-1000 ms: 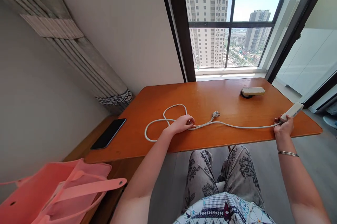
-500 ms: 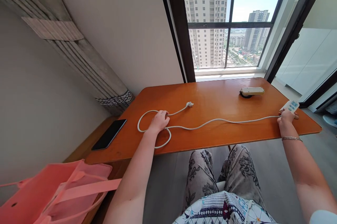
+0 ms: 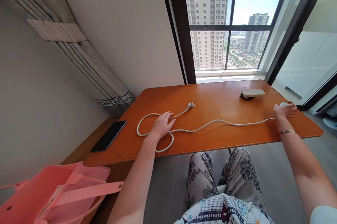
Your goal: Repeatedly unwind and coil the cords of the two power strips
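Note:
A white power cord (image 3: 218,120) runs across the wooden table (image 3: 210,104), looped at the left, its plug (image 3: 191,105) lying on the tabletop. My left hand (image 3: 161,125) rests over the loop with its fingers stretched out and the thumb apart. At the cord's right end, my right hand (image 3: 285,110) is closed over a white power strip (image 3: 283,104). Most of that strip is hidden under the hand; only a small part shows past the fingers.
A cream-coloured oblong device (image 3: 252,93) with a dark underside lies toward the back right. A black phone (image 3: 109,136) lies at the table's left edge. The pink bag (image 3: 58,192) sits at lower left. Behind the table is a window (image 3: 229,48).
My right hand has turned over the power strip, covering the sockets that showed before. My left hand has shifted slightly right and its fingers have spread.

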{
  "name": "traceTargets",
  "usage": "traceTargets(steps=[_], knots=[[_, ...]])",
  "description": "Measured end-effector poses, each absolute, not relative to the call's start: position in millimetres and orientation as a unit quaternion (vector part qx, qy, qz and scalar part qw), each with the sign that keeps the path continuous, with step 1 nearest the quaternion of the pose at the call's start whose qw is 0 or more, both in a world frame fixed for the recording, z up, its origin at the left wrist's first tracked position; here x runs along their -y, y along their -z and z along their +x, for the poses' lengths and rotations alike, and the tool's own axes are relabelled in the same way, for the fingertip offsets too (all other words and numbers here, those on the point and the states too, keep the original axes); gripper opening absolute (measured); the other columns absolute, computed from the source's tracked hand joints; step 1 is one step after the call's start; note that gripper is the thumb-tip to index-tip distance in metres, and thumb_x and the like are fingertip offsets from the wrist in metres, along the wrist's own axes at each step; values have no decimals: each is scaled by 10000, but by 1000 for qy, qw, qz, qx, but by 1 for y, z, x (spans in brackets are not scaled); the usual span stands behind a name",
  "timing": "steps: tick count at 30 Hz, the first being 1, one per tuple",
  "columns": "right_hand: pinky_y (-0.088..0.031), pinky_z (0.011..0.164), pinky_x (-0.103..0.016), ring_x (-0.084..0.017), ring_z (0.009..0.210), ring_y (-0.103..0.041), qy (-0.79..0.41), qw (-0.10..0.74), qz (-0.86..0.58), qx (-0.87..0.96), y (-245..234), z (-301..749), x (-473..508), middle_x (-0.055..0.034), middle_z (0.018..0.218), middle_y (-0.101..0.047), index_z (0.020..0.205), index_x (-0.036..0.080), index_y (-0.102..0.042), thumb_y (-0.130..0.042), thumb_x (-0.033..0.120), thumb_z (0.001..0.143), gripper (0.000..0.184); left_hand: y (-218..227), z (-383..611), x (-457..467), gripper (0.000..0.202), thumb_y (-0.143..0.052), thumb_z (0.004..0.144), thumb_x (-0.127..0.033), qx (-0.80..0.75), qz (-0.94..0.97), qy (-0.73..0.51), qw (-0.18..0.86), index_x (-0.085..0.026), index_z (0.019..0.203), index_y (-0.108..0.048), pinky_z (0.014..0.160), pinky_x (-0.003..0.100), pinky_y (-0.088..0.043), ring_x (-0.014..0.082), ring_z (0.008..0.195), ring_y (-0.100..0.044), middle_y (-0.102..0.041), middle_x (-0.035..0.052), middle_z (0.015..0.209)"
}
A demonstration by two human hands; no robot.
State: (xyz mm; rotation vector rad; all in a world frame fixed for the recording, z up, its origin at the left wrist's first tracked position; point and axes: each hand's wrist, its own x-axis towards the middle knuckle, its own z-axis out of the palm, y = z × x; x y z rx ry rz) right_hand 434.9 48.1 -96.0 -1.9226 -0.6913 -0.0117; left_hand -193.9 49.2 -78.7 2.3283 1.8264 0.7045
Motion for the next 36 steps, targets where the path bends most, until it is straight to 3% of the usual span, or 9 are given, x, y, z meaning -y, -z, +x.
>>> traceTargets(steps=[6, 10, 15, 21, 28, 36], knots=[[-296, 1111, -602, -403, 1370, -314, 34, 330, -827, 455, 81, 388, -79, -200, 1416, -408, 1253, 175, -509, -646, 341, 800, 501, 79, -117, -7, 385, -497, 932, -409, -496, 820, -265, 110, -212, 1240, -616, 1120, 476, -424, 286, 1317, -540, -596, 124, 1400], [-302, 1104, -569, -392, 1387, -297, 30, 213, -809, 546, 76, 363, -103, -205, 1480, -378, 1354, 162, -479, -612, 367, 846, 564, 111, -68, 17, 408, -566, 907, -344, -442, 845, -282, 107, -235, 1301, -568, 1169, 524, -366, 286, 1346, -517, -560, 116, 1445], [-290, 1133, -511, -349, 1410, -297, 36, 112, -788, 605, 70, 348, -122, -190, 1555, -334, 1447, 149, -412, -582, 323, 868, 628, 134, -56, 21, 470, -513, 943, -339, -461, 821, -315, 122, -210, 1394, -481, 1169, 509, -375, 277, 1383, -483, -553, 142, 1441], [-268, 1153, -528, -332, 1418, -330, 29, 97, -801, 590, 71, 345, -136, -217, 1573, -335, 1475, 100, -390, -492, 206, 882, 611, 136, -61, 20, 484, -517, 941, -343, -473, 815, -310, 127, -221, 1408, -482, 1152, 508, -399, 283, 1374, -491, -556, 137, 1440], [-287, 1154, -468, -312, 1434, -332, 6, 87, -808, 583, 75, 355, -152, -222, 1566, -343, 1525, 98, -312, -523, 285, 882, 702, 139, -60, 22, 421, -525, 930, -318, -483, 806, -320, 123, -233, 1342, -537, 1110, 490, -448, 279, 1286, -563, -616, 124, 1348], [-325, 1119, -467, -358, 1384, -365, -12, 30, -807, 589, 68, 360, -158, -221, 1497, -417, 1507, 78, -363, -576, 264, 840, 724, 134, -58, 23, 382, -543, 915, -297, -488, 805, -313, 130, -205, 1285, -570, 1076, 484, -470, 278, 1217, -597, -651, 128, 1275]])
